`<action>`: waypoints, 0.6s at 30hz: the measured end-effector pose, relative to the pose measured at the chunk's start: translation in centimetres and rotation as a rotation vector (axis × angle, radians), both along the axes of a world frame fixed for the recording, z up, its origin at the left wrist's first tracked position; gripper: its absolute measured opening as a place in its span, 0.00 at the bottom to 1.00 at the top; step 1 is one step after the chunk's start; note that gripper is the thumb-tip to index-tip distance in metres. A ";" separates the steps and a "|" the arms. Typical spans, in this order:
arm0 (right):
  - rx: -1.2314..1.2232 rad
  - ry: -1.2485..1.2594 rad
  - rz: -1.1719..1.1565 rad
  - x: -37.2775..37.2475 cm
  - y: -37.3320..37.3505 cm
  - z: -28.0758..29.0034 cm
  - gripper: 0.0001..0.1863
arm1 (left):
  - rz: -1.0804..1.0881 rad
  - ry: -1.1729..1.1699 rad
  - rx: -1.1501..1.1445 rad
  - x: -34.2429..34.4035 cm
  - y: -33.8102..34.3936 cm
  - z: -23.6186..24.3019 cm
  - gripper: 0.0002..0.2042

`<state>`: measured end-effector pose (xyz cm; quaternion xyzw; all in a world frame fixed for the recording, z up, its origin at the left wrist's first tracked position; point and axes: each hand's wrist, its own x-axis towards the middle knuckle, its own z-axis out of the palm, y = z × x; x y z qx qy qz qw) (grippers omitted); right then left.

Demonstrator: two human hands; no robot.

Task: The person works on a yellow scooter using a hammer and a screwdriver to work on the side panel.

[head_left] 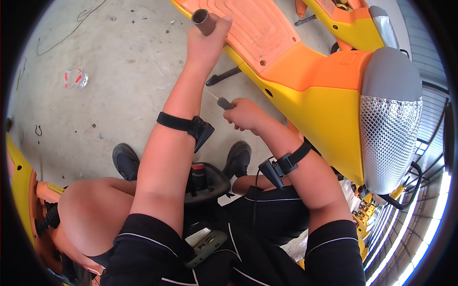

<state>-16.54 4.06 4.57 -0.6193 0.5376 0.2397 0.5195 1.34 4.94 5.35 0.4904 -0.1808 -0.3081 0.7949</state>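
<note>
Beyond the grey floor (119,107) stand ribbed panels (431,59) and bright strips (426,246).

Clr/red roll (82,78), prob. tape, on gry flr (119,109); 2nd ylw vehicle (355,31), top R.

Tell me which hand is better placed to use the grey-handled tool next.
The right hand, most likely: it grips the grey-handled tool, pointing it forward and left. The left hand is occupied, gripping a brown cylinder near the orange footboard.
</note>
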 end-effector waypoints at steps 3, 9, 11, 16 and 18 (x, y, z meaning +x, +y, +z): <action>-0.377 0.166 0.709 0.0 0.3 -0.9 0.18 | -0.039 0.011 0.035 0.3 1.0 1.5 0.14; -0.575 0.052 0.712 3.2 0.0 -2.5 0.17 | -0.064 -0.004 -0.047 1.3 1.5 2.1 0.16; -0.537 0.064 0.698 4.4 -1.3 -3.0 0.16 | -0.076 -0.009 -0.104 1.5 0.9 1.7 0.15; -0.437 0.046 0.808 5.6 -3.1 -4.1 0.16 | -0.050 0.007 -0.173 1.0 0.4 1.4 0.15; -0.196 -0.015 0.697 6.4 -3.7 -3.5 0.18 | -0.044 0.010 -0.164 1.0 0.5 1.4 0.15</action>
